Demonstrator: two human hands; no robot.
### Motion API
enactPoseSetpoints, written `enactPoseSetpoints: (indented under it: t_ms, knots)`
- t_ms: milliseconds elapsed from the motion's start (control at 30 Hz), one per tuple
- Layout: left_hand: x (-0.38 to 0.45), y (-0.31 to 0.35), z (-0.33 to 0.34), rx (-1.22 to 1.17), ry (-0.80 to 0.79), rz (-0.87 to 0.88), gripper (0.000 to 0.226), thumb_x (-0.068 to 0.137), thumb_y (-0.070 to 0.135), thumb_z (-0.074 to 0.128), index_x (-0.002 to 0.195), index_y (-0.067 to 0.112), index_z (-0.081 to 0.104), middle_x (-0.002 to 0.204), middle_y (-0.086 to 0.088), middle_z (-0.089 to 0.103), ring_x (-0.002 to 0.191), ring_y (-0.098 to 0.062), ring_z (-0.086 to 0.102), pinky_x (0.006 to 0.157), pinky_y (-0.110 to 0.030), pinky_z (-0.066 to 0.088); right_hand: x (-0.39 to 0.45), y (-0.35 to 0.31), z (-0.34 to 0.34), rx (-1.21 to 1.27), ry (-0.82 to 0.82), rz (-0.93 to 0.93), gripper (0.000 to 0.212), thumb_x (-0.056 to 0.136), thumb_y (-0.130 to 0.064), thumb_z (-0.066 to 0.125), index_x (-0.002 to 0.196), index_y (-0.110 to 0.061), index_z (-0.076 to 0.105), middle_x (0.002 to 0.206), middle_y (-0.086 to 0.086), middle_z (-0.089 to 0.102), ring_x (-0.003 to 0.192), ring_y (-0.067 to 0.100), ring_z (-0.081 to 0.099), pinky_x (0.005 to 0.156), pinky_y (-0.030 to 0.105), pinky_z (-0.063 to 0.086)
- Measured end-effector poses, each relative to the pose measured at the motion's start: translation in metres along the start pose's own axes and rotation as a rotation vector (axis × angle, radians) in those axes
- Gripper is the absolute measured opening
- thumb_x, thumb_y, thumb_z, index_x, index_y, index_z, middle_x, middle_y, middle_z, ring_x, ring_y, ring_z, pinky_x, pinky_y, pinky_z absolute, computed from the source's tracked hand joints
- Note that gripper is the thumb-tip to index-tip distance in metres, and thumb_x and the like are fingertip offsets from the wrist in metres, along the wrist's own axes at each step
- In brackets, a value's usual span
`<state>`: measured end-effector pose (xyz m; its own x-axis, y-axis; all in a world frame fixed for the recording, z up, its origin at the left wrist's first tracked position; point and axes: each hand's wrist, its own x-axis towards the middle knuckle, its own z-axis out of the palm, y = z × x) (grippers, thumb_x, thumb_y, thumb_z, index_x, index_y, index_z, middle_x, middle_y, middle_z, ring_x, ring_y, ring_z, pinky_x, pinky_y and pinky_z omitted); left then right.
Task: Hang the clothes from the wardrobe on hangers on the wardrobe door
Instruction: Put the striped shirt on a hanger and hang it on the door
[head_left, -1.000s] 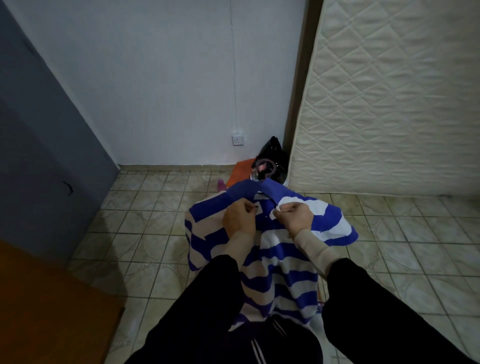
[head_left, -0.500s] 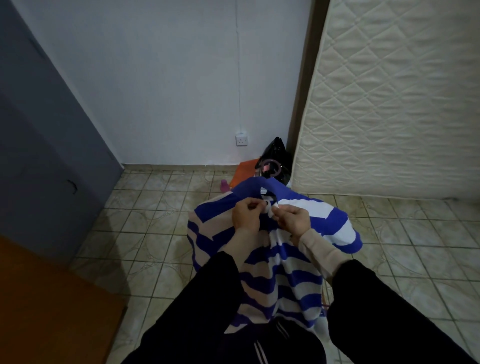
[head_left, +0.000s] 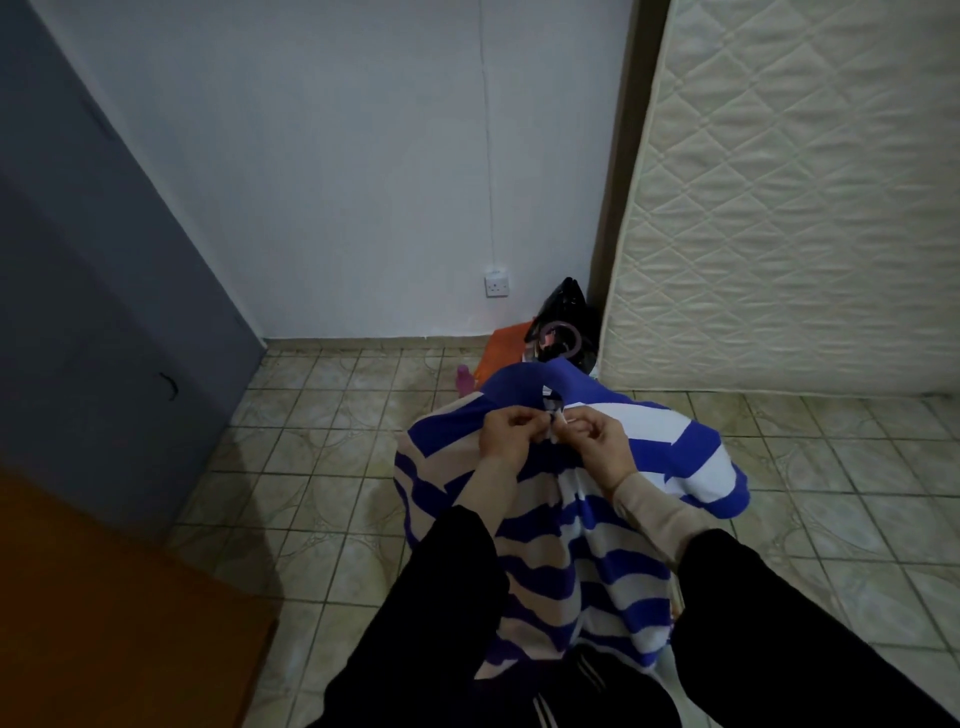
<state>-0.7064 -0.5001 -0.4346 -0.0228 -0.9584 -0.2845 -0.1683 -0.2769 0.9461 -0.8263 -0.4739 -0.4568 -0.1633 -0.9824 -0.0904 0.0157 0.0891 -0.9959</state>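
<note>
A blue and white striped polo shirt (head_left: 587, 535) hangs in front of me on a hanger whose pink hook (head_left: 563, 332) sticks up behind the blue collar. My left hand (head_left: 511, 434) pinches the left side of the shirt's placket just under the collar. My right hand (head_left: 602, 444) pinches the right side of the placket, and the fingertips of both hands meet at the small white button strip. The hanger's body is hidden inside the shirt.
A grey door (head_left: 88, 291) stands on the left and a brown wooden surface (head_left: 104, 623) fills the lower left. A quilted mattress (head_left: 800, 208) leans against the wall on the right. A black bag (head_left: 563, 317), an orange item (head_left: 501, 348) and a wall socket (head_left: 496, 285) sit in the corner.
My two hands have drawn closer together at the placket, from apart to fingertips touching. The view has shifted slightly and the shirt's collar has lifted a little.
</note>
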Motion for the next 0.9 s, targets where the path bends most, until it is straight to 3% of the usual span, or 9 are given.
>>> enactPoseSetpoints:
  t_ms: [133,267,333,433,700,767,900]
  knots:
    - [0.004,0.0,0.0,0.006,-0.004,-0.015,0.015,0.084,0.002,0.063,0.097,-0.007,0.066,0.068,-0.004,0.06,0.063,-0.014,0.055,0.07,-0.023,0.049,0.001,0.001,-0.001,0.022,-0.029,-0.003,0.009,0.087,-0.002,0.059,0.083,-0.009,0.062,0.073,0.011,0.066,0.071,0.021,0.062,0.079,0.03,0.051]
    - [0.007,-0.002,0.001,0.029,0.004,-0.021,0.005,0.084,0.005,0.065,0.087,0.001,0.067,0.071,-0.006,0.064,0.068,-0.019,0.059,0.084,-0.037,0.051,0.003,0.003,-0.003,0.035,-0.047,0.005,0.012,0.087,0.001,0.057,0.082,-0.009,0.062,0.074,0.013,0.066,0.071,0.019,0.064,0.08,0.03,0.051]
    - [0.007,-0.003,0.002,0.05,0.026,-0.015,0.006,0.083,0.008,0.067,0.087,0.003,0.068,0.079,-0.009,0.067,0.076,-0.021,0.062,0.085,-0.037,0.052,0.006,0.003,-0.004,0.053,-0.055,0.014,0.015,0.09,-0.001,0.05,0.085,-0.005,0.063,0.078,0.013,0.066,0.073,0.021,0.064,0.079,0.03,0.053]
    - [0.007,-0.005,0.001,0.048,0.049,-0.008,0.012,0.081,0.008,0.069,0.091,0.002,0.07,0.088,-0.011,0.069,0.083,-0.021,0.063,0.086,-0.034,0.053,0.008,0.0,-0.007,0.116,-0.096,0.072,0.019,0.094,0.0,0.042,0.096,0.004,0.06,0.081,0.016,0.065,0.068,0.014,0.067,0.068,0.02,0.055]
    - [0.007,-0.006,-0.002,0.031,0.014,-0.005,0.016,0.076,0.009,0.074,0.091,0.006,0.072,0.097,-0.013,0.071,0.094,-0.023,0.065,0.091,-0.034,0.052,0.013,0.001,-0.011,0.121,-0.14,0.059,0.015,0.093,0.002,0.046,0.101,0.006,0.058,0.084,0.017,0.065,0.066,0.01,0.068,0.066,0.019,0.056]
    - [0.007,-0.006,-0.004,0.006,-0.03,-0.005,0.018,0.072,0.01,0.077,0.089,0.008,0.072,0.095,-0.01,0.072,0.093,-0.02,0.066,0.089,-0.03,0.052,0.013,0.001,-0.012,0.127,-0.142,0.052,0.014,0.092,0.001,0.046,0.097,0.005,0.059,0.083,0.017,0.065,0.066,0.011,0.069,0.065,0.019,0.056]
    - [0.004,-0.004,-0.007,-0.024,-0.091,-0.007,0.028,0.068,0.0,0.077,0.095,0.002,0.069,0.084,0.002,0.069,0.077,-0.007,0.064,0.072,-0.014,0.052,0.012,0.0,-0.013,0.128,-0.147,0.034,0.013,0.09,0.005,0.049,0.09,0.0,0.061,0.08,0.014,0.064,0.066,0.009,0.068,0.063,0.018,0.055]
